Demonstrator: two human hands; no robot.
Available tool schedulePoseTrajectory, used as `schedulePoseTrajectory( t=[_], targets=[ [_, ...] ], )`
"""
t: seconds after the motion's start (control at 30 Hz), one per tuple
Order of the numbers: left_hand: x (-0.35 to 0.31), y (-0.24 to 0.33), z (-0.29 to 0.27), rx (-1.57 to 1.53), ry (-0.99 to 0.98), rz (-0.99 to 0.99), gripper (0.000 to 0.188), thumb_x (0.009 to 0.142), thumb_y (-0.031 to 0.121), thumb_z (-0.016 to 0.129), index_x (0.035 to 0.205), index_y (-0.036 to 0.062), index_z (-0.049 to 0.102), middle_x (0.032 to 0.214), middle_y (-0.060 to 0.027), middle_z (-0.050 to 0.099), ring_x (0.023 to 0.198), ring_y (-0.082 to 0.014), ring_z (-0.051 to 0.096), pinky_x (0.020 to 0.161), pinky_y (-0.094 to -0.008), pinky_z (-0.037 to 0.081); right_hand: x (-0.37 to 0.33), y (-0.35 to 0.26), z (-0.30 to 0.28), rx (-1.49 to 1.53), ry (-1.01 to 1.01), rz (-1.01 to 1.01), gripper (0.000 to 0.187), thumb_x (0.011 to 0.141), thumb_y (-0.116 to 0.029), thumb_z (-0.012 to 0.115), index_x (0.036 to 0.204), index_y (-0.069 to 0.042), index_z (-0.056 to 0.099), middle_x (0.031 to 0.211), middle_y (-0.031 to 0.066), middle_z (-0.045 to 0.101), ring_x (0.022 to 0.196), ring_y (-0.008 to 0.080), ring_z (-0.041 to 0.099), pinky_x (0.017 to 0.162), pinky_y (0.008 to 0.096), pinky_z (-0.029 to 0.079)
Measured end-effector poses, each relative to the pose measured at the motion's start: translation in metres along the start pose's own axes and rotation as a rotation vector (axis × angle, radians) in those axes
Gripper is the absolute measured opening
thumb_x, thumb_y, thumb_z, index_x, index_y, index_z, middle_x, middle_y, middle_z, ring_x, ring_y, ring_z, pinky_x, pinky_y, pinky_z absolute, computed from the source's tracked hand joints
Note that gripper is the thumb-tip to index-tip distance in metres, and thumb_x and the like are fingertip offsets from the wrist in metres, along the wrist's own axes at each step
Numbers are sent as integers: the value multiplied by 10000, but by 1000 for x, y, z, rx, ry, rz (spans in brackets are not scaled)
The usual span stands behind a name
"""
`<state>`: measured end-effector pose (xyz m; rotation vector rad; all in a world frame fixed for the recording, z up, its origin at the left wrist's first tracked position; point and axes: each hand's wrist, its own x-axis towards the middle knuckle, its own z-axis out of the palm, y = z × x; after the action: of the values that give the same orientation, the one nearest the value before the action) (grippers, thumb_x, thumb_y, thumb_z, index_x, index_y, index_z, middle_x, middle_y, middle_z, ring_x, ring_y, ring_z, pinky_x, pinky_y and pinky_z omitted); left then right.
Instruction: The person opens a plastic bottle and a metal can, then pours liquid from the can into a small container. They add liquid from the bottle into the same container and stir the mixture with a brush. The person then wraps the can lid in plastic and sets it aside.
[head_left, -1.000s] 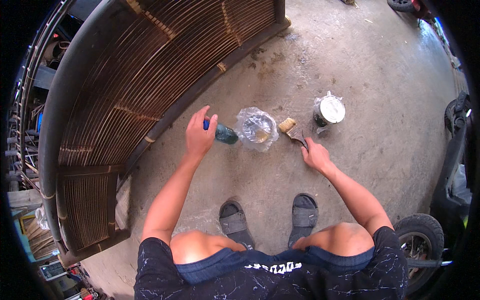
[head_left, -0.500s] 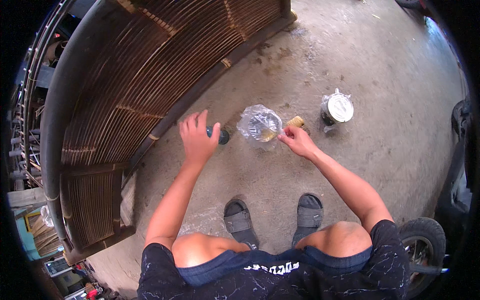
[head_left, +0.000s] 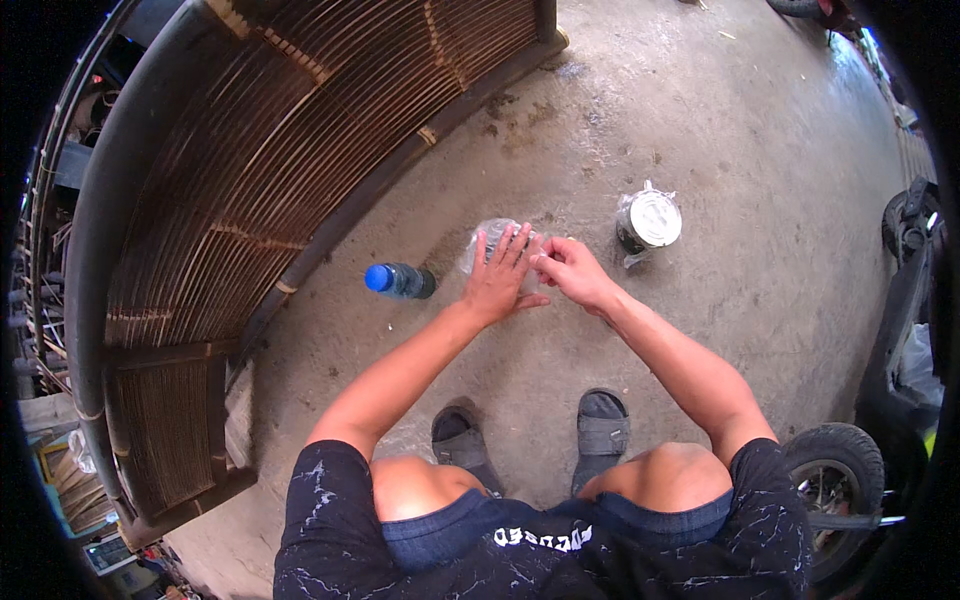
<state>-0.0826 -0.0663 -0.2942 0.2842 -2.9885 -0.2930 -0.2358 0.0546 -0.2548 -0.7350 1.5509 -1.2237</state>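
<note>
On the concrete floor in front of me stands a round container covered with clear plastic (head_left: 490, 240). My left hand (head_left: 498, 280) lies over it with fingers spread. At its right edge my right hand (head_left: 575, 275) is closed in a pinch at the plastic; the fingertips appear to grip the film's rim. Both hands hide most of the container. Left of my left hand is a dark bottle with a blue cap (head_left: 400, 281). A round can (head_left: 652, 219) with a pale lid, plastic film about it, stands to the right, apart from my hands.
A slatted bamboo bench (head_left: 290, 150) spans the left side. A motorbike wheel (head_left: 835, 480) is at the lower right, with dark vehicle parts (head_left: 905, 280) above it. My sandalled feet (head_left: 603, 430) rest on the floor near my knees.
My left hand has moved right from beside the bottle onto the plastic-covered container, uncovering the bottle's blue cap. A straw-coloured roll by my right hand is now hidden.
</note>
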Motion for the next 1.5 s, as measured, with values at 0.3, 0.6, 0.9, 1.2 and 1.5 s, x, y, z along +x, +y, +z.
schedulePoseTrajectory(
  t=[0.3, 0.6, 0.9, 1.2, 1.5],
  targets=[
    [3, -13, -11, -940, 134, -562, 505, 1081, 419, 475, 1311, -6, 621, 1228, -118, 684, 1112, -216, 632, 976, -349, 460, 0, 16, -19, -552, 261, -402, 417, 976, -358, 669, 1172, -4, 565, 1085, 178, 621, 965, 288, 626, 858, 391, 518],
    [-47, -7, -21, -998, 682, -747, 504, 1105, 354, 421, 1388, -41, 559, 1284, -115, 636, 1170, -195, 585, 1025, -329, 434, -21, 47, -12, -491, 259, -204, 446, 939, -287, 692, 1277, -38, 539, 925, 103, 622, 764, 208, 616, 750, 338, 524],
    [-112, -6, -37, -852, 617, -769, 451, 1099, 375, 418, 1225, -1, 633, 1027, -73, 693, 969, -176, 639, 877, -338, 490, -4, 34, 3, -547, 267, -233, 291, 867, -168, 632, 1133, -51, 615, 663, 137, 605, 646, 317, 644, 646, 443, 505],
    [-174, -17, -18, -458, -397, -451, 710, 863, 519, 705, 1386, 61, 558, 1229, -233, 640, 1120, -404, 623, 967, -470, 492, -9, 32, 2, -467, 188, -315, 213, 956, -141, 620, 1136, -30, 639, 734, 144, 655, 638, 273, 661, 628, 404, 518],
    [-164, -40, 2, -456, 137, -988, 1035, 740, 564, 846, 1450, -31, 385, 1361, -247, 468, 1322, -410, 426, 1127, -478, 347, -22, 33, -30, -397, 265, -196, 226, 1015, -170, 592, 1139, -6, 686, 839, 130, 722, 663, 171, 683, 646, 325, 538]
  ],
)
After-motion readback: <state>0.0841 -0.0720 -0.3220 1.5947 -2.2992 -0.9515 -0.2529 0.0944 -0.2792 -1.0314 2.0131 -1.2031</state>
